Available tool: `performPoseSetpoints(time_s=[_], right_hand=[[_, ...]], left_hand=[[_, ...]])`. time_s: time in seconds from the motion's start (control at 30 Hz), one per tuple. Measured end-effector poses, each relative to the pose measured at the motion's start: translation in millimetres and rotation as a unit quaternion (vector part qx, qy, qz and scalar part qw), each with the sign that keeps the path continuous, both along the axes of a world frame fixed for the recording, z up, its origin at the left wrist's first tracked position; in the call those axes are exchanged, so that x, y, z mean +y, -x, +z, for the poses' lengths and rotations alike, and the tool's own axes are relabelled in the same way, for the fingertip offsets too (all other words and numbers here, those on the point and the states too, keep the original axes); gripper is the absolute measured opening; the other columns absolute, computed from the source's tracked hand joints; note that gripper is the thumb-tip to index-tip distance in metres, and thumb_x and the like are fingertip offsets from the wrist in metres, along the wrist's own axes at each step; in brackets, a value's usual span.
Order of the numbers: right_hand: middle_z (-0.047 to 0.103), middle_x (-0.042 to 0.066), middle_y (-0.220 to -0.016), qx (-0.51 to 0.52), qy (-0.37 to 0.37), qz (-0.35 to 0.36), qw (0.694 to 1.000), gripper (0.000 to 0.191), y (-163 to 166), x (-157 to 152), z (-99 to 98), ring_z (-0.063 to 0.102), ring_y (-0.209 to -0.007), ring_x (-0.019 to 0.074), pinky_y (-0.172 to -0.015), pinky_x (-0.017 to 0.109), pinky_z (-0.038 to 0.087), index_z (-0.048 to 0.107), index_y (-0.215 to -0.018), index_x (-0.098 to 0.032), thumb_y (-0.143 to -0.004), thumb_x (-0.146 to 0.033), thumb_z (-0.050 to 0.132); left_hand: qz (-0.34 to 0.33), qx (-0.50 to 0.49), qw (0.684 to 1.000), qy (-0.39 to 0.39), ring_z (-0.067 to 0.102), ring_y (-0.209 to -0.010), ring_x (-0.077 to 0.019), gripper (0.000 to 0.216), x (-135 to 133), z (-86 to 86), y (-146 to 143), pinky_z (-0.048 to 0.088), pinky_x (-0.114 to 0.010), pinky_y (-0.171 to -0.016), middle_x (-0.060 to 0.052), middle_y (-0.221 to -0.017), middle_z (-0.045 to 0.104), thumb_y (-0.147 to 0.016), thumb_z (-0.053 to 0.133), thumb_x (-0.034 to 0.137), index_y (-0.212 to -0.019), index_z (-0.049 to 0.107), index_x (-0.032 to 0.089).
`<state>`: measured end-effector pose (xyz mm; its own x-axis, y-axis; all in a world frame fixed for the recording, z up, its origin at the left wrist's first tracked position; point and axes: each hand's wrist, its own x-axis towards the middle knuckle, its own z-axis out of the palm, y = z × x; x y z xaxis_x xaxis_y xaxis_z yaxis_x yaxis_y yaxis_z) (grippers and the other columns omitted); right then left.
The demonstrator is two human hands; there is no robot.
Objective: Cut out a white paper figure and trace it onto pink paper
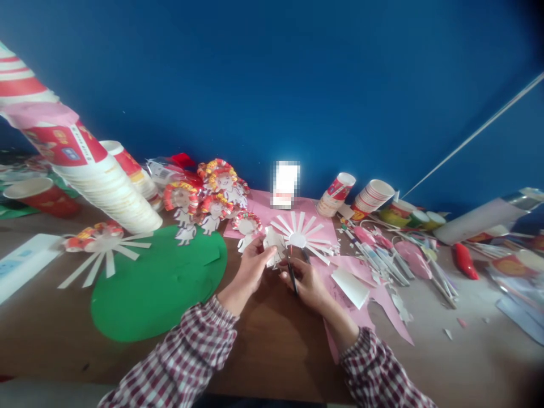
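Observation:
My left hand [255, 262] pinches a small white paper cut-out [274, 242] above the brown table. My right hand [306, 283] is closed round a thin dark tool [292, 276], a pen or small scissors, whose tip meets the cut-out. Just behind them a paper cup cut into a white fan of strips [302, 233] lies on pink paper [272, 212]. Both sleeves are red and white plaid.
A green paper disc [157, 289] lies at left, with paper doll figures [212, 195] behind it. A tall leaning stack of paper cups [89, 170] stands far left. More cups [374, 195], paper scraps and sticks [395, 260] clutter the right side.

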<state>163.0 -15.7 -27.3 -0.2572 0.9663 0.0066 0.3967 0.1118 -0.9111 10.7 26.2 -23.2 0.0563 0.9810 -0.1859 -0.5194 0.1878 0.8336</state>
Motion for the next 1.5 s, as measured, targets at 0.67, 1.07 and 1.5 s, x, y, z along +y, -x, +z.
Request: performPoseSetpoints(time_s=[0.67, 1.07, 1.5], right_hand=[[0.066, 0.005, -0.086, -0.006, -0.002, 0.015, 1.000, 0.032, 0.4, 0.1, 4.6, 0.060, -0.075, 0.0169, -0.062, 0.024, 0.047, 0.060, -0.108, -0.018, -0.082, -0.036, 0.058], [0.065, 0.005, -0.087, -0.012, -0.011, 0.029, 0.999, 0.030, -0.7, 0.4, 6.2, 0.060, -0.076, 0.0172, -0.066, 0.026, 0.048, 0.059, -0.108, -0.019, -0.083, -0.037, 0.057], [0.063, 0.004, -0.078, -0.002, 0.024, 0.033, 0.999, 0.030, -2.0, -0.4, 5.6, 0.057, -0.066, 0.0143, -0.057, 0.023, 0.045, 0.059, -0.107, -0.018, -0.083, -0.037, 0.056]], left_hand=[[-0.012, 0.018, 1.000, -0.016, 0.061, -0.068, -0.0155, 0.023, 1.4, -6.5, 0.1, 0.047, -0.028, -0.066, -0.005, -0.076, 0.067, -0.064, 0.070, 0.023, -0.084, 0.062, 0.014], [-0.011, 0.021, 1.000, -0.019, 0.060, -0.067, -0.0134, 0.019, 1.5, -6.5, -0.2, 0.045, -0.026, -0.064, -0.003, -0.074, 0.065, -0.066, 0.066, 0.019, -0.083, 0.060, 0.014], [-0.018, 0.030, 0.999, -0.020, 0.059, -0.066, -0.0158, 0.022, 0.7, -2.9, 1.7, 0.044, -0.027, -0.062, -0.003, -0.070, 0.064, -0.063, 0.069, 0.027, -0.081, 0.065, 0.014]])
